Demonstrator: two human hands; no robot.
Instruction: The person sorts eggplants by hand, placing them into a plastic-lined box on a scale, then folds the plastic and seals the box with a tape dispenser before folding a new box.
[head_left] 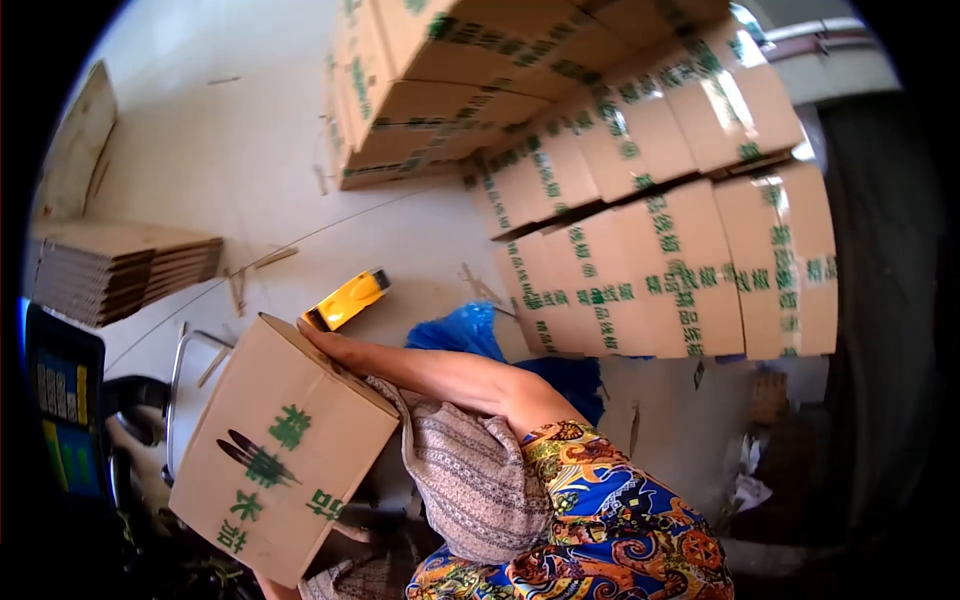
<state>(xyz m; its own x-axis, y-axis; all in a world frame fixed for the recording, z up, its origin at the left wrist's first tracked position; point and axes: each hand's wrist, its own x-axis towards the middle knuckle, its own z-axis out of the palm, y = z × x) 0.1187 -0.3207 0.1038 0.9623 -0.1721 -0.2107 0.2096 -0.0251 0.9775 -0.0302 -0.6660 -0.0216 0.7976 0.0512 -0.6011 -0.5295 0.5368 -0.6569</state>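
A closed cardboard box (330, 420) with green printed characters and a dark vegetable picture is tilted in front of me. My right hand (325, 342) grips its upper corner, the fingers partly hidden by the cardboard. At the lower edge, a small part of my left hand (272, 588) shows against the box; the rest of it lies behind the box and out of frame. Just beyond my right hand is a yellow tool with black ends (348, 298), resembling a tape dispenser. A patterned grey cloth (470, 470) covers my lap beside the box.
Printed cardboard boxes (640, 270) form a wall at right, with another stack (440, 100) at the top. Flattened cardboard (130, 260) is piled at left. Below it are a metal-framed seat (185, 375) and a device with a keypad (65, 400). A blue plastic bag (460, 330) and scraps lie on the floor.
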